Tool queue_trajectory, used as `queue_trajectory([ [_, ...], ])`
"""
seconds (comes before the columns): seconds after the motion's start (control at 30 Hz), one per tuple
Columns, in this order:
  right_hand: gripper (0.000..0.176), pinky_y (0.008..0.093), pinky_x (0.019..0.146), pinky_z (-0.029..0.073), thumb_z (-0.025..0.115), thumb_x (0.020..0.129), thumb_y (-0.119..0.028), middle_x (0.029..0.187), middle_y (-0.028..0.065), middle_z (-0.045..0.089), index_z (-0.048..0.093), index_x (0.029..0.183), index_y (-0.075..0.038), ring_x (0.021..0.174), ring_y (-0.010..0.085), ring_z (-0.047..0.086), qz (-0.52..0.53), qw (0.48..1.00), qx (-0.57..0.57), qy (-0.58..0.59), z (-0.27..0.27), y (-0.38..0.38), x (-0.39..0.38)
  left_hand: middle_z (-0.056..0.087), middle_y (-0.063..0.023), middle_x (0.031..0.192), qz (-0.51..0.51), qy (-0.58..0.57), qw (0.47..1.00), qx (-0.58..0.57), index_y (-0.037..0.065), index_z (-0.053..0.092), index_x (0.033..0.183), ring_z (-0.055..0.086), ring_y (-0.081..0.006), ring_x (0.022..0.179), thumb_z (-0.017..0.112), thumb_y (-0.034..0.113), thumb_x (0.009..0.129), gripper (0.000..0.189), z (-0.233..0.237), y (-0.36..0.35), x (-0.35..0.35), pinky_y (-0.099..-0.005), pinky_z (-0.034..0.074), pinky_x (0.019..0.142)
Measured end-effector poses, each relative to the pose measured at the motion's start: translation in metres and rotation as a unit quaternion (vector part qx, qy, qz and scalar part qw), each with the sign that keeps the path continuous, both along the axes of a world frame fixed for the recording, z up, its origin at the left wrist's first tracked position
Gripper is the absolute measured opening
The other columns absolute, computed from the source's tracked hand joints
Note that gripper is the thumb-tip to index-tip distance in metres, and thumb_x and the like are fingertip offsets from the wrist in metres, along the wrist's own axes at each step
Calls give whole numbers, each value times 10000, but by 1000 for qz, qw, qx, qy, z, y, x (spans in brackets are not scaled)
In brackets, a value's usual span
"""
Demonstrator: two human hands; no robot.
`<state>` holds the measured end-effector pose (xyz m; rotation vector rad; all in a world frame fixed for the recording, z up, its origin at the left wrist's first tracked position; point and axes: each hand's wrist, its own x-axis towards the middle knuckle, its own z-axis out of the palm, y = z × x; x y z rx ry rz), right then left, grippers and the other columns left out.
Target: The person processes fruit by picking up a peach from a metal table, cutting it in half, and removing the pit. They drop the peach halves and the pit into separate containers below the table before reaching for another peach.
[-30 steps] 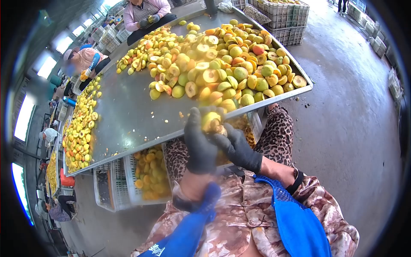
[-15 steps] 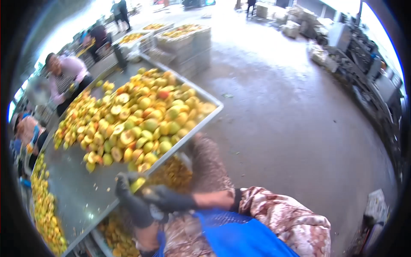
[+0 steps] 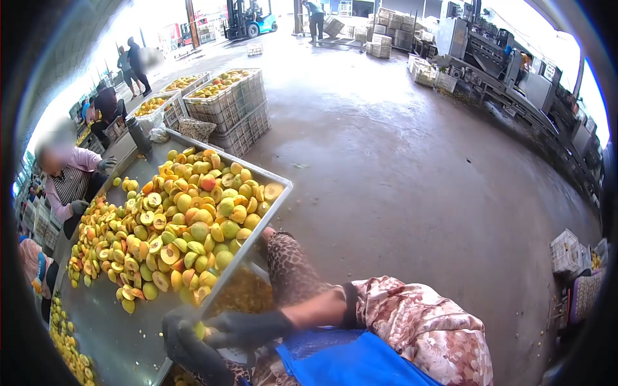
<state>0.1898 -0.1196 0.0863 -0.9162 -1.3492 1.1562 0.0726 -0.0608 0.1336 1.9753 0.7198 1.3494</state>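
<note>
Both my hands wear dark gloves and meet near the front edge of the metal table. My left hand is curled around a small yellow-green piece of fruit. From the right, my right hand reaches to the same piece with its fingers closed; whether they grip the fruit or something else is blurred. Just beyond my hands, a large heap of whole and halved yellow-green fruit lies on the table. Below the table edge, a container of cut fruit stands beside my leg.
A person sits across the table at the left. Behind the table stand stacked crates of fruit and a dark bottle. Farther off are a blue forklift, machinery and white crates at the right.
The view has tilted up, so the table and my hands sit lower, with more background showing. My hands remain together at the fruit piece. The person across has moved their hands apart.
</note>
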Motion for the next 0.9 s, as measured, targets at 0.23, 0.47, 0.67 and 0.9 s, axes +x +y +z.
queue_trajectory([
  [0.23,475,401,755,529,614,998,-412,917,209,702,653,1073,55,826,258,672,45,987,-106,-115,-18,6,19,605,-98,732,-93,-10,992,-87,-27,589,707,586,-204,709,547,269,1012,427,-29,20,-10,-357,457,677],
  [0.47,399,423,651,527,678,979,-376,825,146,679,630,1099,1,770,251,674,141,989,21,-40,-64,43,-32,625,-82,768,-103,-237,884,-389,76,540,804,655,-253,780,544,357,1070,387,-40,37,-56,-393,551,723],
  [0.67,310,488,610,541,679,959,-343,712,207,641,606,1059,-59,677,385,670,2,956,200,-215,-67,38,-17,724,-155,977,193,-168,916,-310,3,704,951,711,-279,923,555,364,1068,408,-107,81,-192,-389,597,797],
  [0.9,229,479,649,547,699,919,-333,887,208,663,650,1021,-133,793,387,678,33,890,23,-454,-132,0,11,644,-243,1327,294,213,930,58,-38,682,1228,604,-397,1221,662,199,930,381,-139,173,-176,-439,452,1079],
])
